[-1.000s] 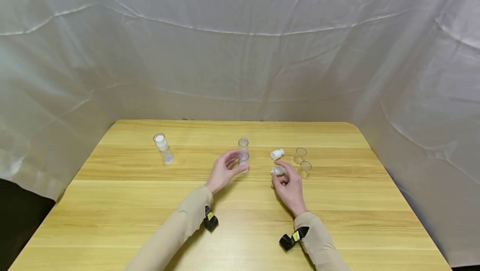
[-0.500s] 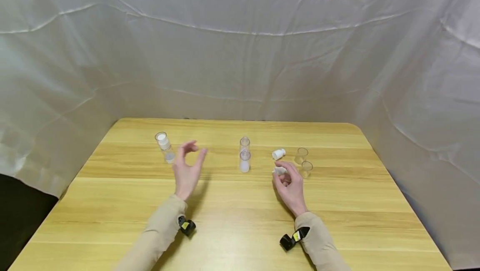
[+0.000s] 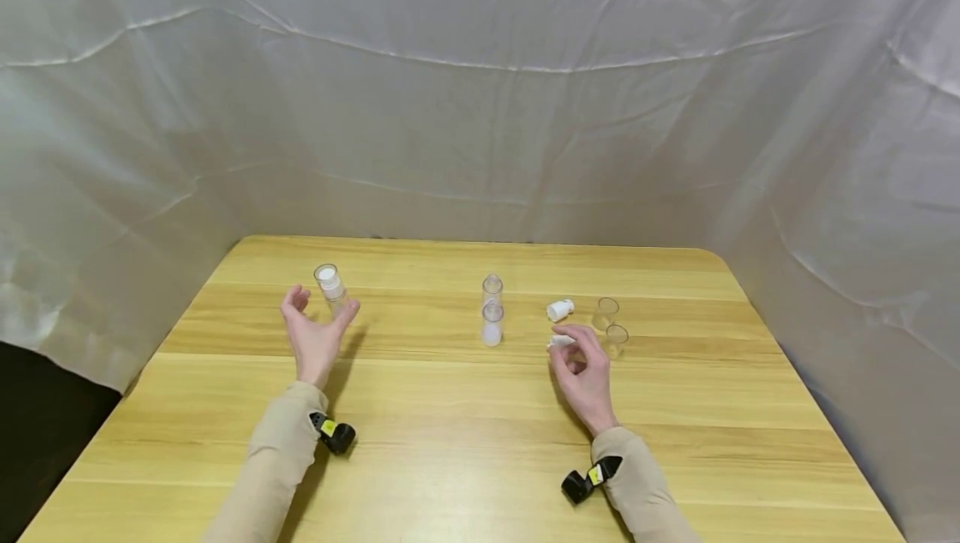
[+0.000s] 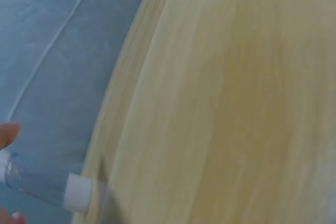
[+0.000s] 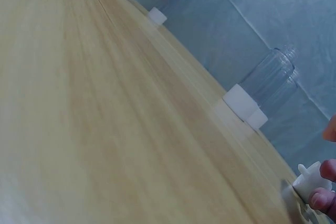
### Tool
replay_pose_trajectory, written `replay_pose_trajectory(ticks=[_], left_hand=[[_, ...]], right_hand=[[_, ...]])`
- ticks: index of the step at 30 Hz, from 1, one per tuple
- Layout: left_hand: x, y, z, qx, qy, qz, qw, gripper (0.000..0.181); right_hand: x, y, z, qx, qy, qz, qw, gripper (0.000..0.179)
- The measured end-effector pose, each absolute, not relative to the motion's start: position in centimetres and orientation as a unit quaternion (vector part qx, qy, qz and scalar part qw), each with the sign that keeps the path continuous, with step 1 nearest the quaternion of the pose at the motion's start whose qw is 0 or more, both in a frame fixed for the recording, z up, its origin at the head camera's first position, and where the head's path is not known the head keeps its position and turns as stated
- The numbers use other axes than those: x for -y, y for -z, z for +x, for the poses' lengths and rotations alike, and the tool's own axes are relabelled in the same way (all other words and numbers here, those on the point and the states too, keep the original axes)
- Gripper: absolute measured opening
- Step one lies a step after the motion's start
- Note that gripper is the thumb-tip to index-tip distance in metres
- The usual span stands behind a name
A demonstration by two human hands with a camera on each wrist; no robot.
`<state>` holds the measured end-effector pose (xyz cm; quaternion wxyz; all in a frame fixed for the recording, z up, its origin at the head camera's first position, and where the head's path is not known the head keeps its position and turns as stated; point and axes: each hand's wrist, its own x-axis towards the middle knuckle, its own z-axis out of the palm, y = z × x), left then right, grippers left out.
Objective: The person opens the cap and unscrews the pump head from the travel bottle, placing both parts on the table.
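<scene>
A clear bottle with a white pump top (image 3: 330, 280) stands at the left of the table. My left hand (image 3: 315, 343) is by its near side, thumb and fingers spread to either side. In the left wrist view, fingertips flank the upper part of this bottle (image 4: 39, 182). My right hand (image 3: 585, 376) has its fingers curled at a small white pump head (image 3: 558, 342) low over the table, partly hidden by the fingers. In the right wrist view, the thumb and a finger lie against the pump head (image 5: 311, 179).
Two clear bottles without pump tops, the far one (image 3: 492, 284) and the near one (image 3: 492, 330), stand mid-table. Another white pump head (image 3: 560, 310) lies beyond the right hand. Two clear caps, one farther (image 3: 607, 314) and one nearer (image 3: 616, 343), stand to its right. A fabric curtain (image 3: 480, 134) rises behind the table.
My left hand has let go of the near middle bottle and moved left across the table to the bottle with the pump top. The right hand has stayed by its pump head.
</scene>
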<state>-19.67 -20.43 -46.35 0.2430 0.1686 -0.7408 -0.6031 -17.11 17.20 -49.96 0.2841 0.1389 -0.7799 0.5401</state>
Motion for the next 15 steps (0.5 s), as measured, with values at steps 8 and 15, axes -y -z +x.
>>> replay_pose_trajectory(ticks=[8,15], left_hand=[[21.4,47.1,-20.1,0.752,0.632,0.148,0.114,0.096],[21.4,47.5,-20.7,0.749,0.637,0.132,0.129,0.076]], right_hand=[[-16.4,47.1,-15.6,0.774,-0.545,0.148,0.287,0.027],[-16.4,47.0,-15.5,0.768,-0.553,0.15,0.287,0.027]])
